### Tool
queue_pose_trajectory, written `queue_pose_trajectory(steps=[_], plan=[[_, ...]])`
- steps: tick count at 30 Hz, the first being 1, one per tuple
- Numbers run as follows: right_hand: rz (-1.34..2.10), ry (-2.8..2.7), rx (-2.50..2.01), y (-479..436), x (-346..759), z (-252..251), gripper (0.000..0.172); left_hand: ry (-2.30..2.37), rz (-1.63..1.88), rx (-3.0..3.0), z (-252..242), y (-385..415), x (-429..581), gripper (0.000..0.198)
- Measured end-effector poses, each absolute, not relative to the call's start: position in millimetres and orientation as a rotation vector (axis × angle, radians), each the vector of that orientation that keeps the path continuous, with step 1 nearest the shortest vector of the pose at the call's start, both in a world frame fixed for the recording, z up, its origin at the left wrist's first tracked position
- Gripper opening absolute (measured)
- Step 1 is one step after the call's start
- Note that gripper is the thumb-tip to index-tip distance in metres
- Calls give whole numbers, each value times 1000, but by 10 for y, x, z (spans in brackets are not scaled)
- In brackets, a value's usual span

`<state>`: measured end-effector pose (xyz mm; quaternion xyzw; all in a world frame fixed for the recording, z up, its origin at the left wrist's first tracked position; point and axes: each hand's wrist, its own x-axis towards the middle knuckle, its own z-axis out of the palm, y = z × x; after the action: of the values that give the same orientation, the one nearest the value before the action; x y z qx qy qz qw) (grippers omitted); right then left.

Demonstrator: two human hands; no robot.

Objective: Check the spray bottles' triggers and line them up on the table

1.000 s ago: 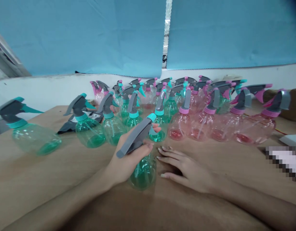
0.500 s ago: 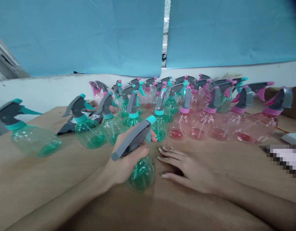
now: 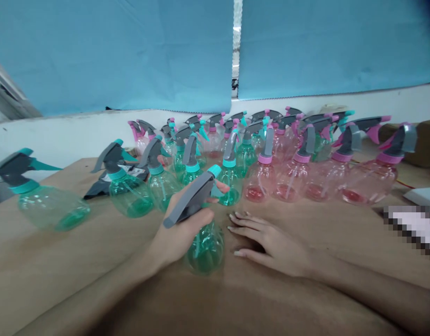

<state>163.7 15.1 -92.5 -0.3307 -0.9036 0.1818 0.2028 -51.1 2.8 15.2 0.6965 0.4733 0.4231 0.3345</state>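
My left hand (image 3: 182, 228) is wrapped round the neck of a green spray bottle (image 3: 205, 252) with a grey and teal trigger head. The bottle stands upright near the table's front, its nozzle pointing away from me and slightly right; the hand covers its collar. Palm down on the table, my right hand (image 3: 271, 240) lies with fingers stretched out, just right of that bottle and apart from it. Beyond both hands is another green spray bottle (image 3: 230, 186), and beside it a pink spray bottle (image 3: 259, 184).
Several more green and pink bottles fill the back of the wooden table (image 3: 61, 270). One green bottle (image 3: 54, 210) stands far left. A black packet (image 3: 101, 186) lies behind the left row. A brown box (image 3: 426, 144) is at back right, near a blurred-out patch (image 3: 416, 228).
The view has shifted slightly. Fingers of my left hand beyond the trigger head look a little more extended. My right hand stays flat on the table.
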Motion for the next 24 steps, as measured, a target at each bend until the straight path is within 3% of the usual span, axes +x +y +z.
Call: queue_pose_trajectory(steps=[8,24], plan=[[491,-2545,-930,144,1628,-913,54,1177,1147,1727,66,23,-468,50],[463,-2576,-948,135,1615,-896,55,1195,1114,1730,90,23,-462,46]])
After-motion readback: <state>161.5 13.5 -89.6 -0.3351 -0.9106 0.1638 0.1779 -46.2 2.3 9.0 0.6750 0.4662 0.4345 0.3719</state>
